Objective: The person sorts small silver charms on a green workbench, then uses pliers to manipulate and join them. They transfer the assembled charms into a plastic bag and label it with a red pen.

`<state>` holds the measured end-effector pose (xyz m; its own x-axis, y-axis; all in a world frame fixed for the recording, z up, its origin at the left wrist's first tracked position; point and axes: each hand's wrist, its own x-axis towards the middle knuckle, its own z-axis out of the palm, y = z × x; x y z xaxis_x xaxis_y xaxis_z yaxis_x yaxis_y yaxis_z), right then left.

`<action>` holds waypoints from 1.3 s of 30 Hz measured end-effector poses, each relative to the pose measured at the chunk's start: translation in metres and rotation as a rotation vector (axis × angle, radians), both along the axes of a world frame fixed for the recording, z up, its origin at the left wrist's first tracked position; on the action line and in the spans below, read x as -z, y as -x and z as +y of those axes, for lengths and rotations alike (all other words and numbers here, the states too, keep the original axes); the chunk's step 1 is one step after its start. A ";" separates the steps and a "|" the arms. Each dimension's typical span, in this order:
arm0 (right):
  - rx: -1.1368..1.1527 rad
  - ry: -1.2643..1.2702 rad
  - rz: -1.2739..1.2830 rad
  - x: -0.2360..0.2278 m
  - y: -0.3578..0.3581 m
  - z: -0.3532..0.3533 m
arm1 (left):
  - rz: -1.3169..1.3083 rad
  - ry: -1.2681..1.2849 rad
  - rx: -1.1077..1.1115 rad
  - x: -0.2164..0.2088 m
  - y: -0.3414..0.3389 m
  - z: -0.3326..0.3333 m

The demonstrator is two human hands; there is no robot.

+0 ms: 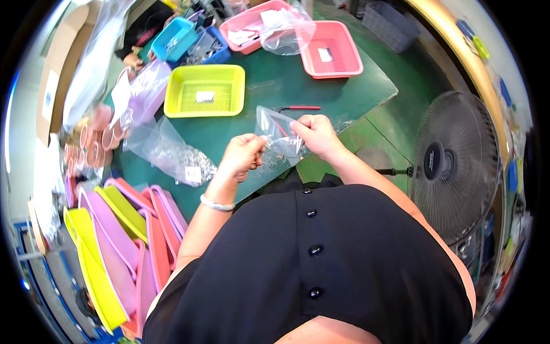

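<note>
Over the near edge of the green table [260, 86], a small clear plastic bag [270, 123] is stretched between my hands. My right hand [316, 135] pinches its right side between thumb and fingers. At its left edge, my left hand [243, 155] is closed, with the fingertips on the plastic; whether a small part is also in them is hidden. Just behind the bag lies a red-handled tool [303, 108], partly seen through it. To the left of my left hand rests a larger clear bag [182, 157] of small shiny pieces with a white label.
A yellow-green basket [238, 92], two pink baskets [349, 69] and blue bins [220, 55] stand along the back. Stacked coloured plastic pieces [114, 229] fill the left, below pink cups [94, 149]. A black fan [452, 166] stands at right. Another person's hand [133, 61] shows far left.
</note>
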<state>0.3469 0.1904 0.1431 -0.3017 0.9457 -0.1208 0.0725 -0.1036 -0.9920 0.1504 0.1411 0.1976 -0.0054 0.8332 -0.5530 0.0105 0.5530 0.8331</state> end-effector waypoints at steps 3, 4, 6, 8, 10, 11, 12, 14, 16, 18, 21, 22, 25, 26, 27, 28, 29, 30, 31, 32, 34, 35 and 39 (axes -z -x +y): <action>-0.011 -0.284 -0.104 0.011 0.033 0.003 | -0.427 0.025 -0.079 -0.036 0.011 -0.023; -0.048 -0.367 -0.128 0.001 0.043 0.000 | -0.513 0.001 -0.074 -0.047 0.008 -0.030; -0.085 -0.489 -0.119 -0.003 0.065 -0.006 | -0.609 0.072 -0.178 -0.052 0.005 -0.031; -0.098 -0.573 -0.067 -0.001 0.084 -0.009 | -0.755 0.124 -0.266 -0.028 0.019 -0.023; -0.169 -0.511 -0.098 -0.008 0.095 -0.012 | -0.739 0.162 -0.462 -0.015 0.032 -0.023; -0.168 -0.505 -0.106 -0.010 0.102 -0.010 | -0.745 0.169 -0.541 -0.008 0.041 -0.022; -0.167 -0.499 -0.113 -0.013 0.109 -0.007 | -0.737 0.170 -0.580 -0.004 0.050 -0.019; -0.235 -0.449 -0.095 -0.010 0.120 -0.007 | -0.715 0.188 -0.663 0.006 0.062 -0.015; -0.337 -0.389 0.026 -0.004 0.130 -0.014 | -0.723 0.193 -0.758 0.022 0.068 -0.009; -0.432 -0.434 -0.023 0.006 0.133 -0.013 | -0.698 0.200 -0.858 0.037 0.074 0.001; -0.541 -0.320 -0.106 0.001 0.134 -0.015 | -0.633 0.150 -0.965 0.039 0.076 0.016; -0.574 -0.287 -0.089 0.000 0.134 -0.015 | -0.600 0.137 -0.979 0.037 0.074 0.019; -0.618 -0.297 -0.029 0.009 0.131 -0.002 | -0.436 -0.055 -0.776 0.054 0.067 0.020; -0.614 -0.312 -0.011 0.014 0.128 0.003 | -0.405 -0.110 -0.702 0.050 0.062 0.021; -0.605 -0.163 -0.010 0.022 0.124 0.008 | -0.296 -0.193 -0.644 0.040 0.054 0.022; -0.592 -0.014 0.000 0.031 0.120 0.012 | -0.203 -0.193 -0.527 0.044 0.055 0.022; -0.581 0.129 0.013 0.034 0.117 0.020 | -0.106 -0.199 -0.413 0.051 0.063 0.020; -0.592 0.217 -0.014 0.033 0.113 0.029 | -0.011 -0.204 -0.298 0.060 0.072 0.018; -0.606 0.303 -0.043 0.032 0.107 0.039 | 0.158 -0.160 -0.243 0.073 0.077 0.012; -0.619 0.392 -0.073 0.032 0.101 0.048 | 0.313 -0.197 -0.113 0.061 0.076 0.013; -0.811 0.128 -0.325 0.031 0.092 0.076 | 0.616 -0.264 0.146 0.034 0.071 0.014; -0.896 -0.058 -0.388 0.027 0.087 0.095 | 0.682 -0.364 0.158 0.036 0.067 0.014; -0.870 -0.449 -0.440 -0.015 0.076 0.210 | 0.759 -0.520 0.106 0.029 0.051 0.020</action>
<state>0.2714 0.4001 0.1577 -0.9080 0.4117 -0.0779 0.3058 0.5241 -0.7949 0.0992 0.1610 0.1690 -0.1223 0.9924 0.0112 0.6841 0.0761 0.7254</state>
